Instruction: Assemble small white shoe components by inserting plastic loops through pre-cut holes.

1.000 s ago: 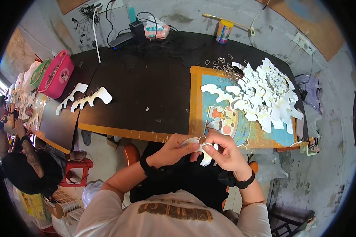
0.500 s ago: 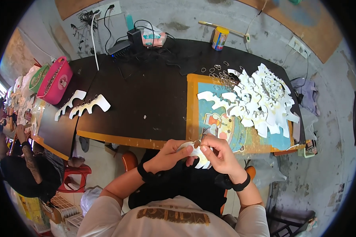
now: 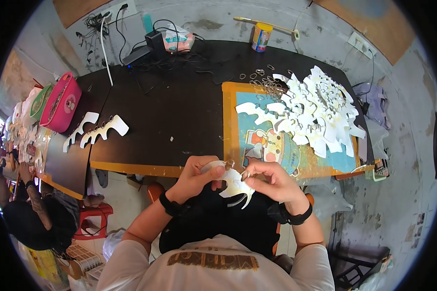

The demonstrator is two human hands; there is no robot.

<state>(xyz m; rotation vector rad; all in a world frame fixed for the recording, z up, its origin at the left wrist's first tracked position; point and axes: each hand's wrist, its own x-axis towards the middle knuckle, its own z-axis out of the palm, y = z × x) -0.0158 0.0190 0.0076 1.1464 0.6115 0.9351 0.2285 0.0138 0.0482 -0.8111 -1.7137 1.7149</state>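
Observation:
I hold a white scalloped cutout (image 3: 235,186) just below the table's front edge, over my lap. My left hand (image 3: 196,175) pinches its left end, where a small metal ring (image 3: 229,164) sits. My right hand (image 3: 272,179) grips its right side with another metal ring (image 3: 245,175) at the fingertips. A heap of similar white cutouts (image 3: 315,111) lies on the colourful picture board (image 3: 257,145) at the right of the black table (image 3: 179,111). Loose metal rings (image 3: 260,77) are scattered behind the heap.
Two white cutouts (image 3: 94,130) lie at the table's left. A pink basket (image 3: 58,104), a yellow can (image 3: 261,37), a power strip with cables (image 3: 145,46) stand at the back. Another person (image 3: 24,203) sits far left by a red stool (image 3: 94,216).
My hands have moved slightly left and apart along the cutout, which now hangs lower between them. My head has shifted, so the table appears higher and further left.

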